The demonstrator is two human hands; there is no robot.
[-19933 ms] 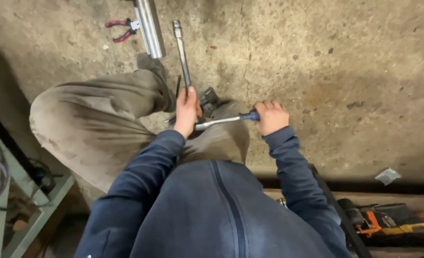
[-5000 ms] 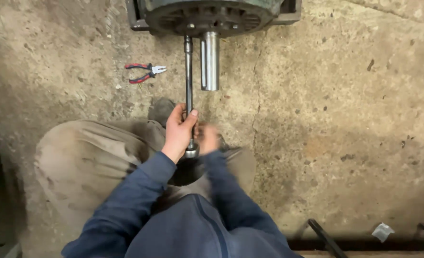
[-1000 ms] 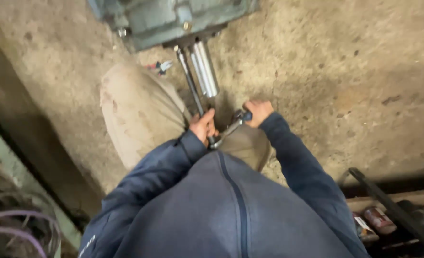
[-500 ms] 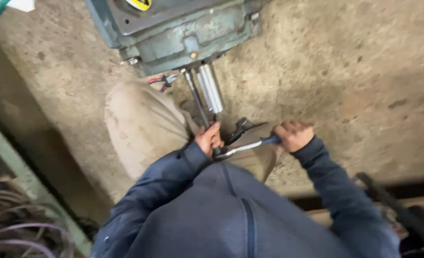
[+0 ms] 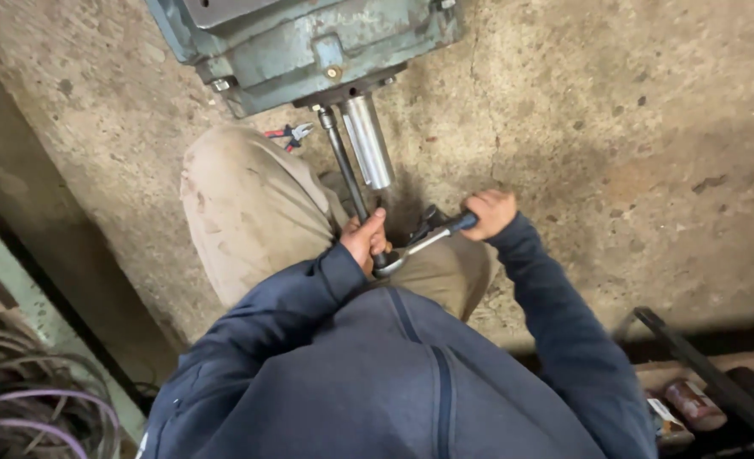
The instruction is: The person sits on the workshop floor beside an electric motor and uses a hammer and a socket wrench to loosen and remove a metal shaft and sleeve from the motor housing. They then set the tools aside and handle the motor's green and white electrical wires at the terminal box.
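Observation:
A grey-green motor housing (image 5: 309, 47) sits on the concrete floor at the top, its shiny steel shaft (image 5: 368, 140) pointing toward me. A long dark extension bar (image 5: 347, 174) runs beside the shaft from the housing down to a ratchet wrench (image 5: 419, 242). My left hand (image 5: 364, 238) wraps around the near end of the bar, at the ratchet head. My right hand (image 5: 491, 212) grips the ratchet's dark blue handle out to the right. My knees in tan trousers lie under both hands.
Red-handled pliers (image 5: 288, 133) lie on the floor beside my left knee. A bundle of cables (image 5: 20, 408) fills the bottom left. A black metal frame (image 5: 700, 357) with cans and tools under it stands at the bottom right.
My right hand has swung the ratchet handle up and to the left. The view has shifted, so the motor sits more to the right. My left hand stays on the bar.

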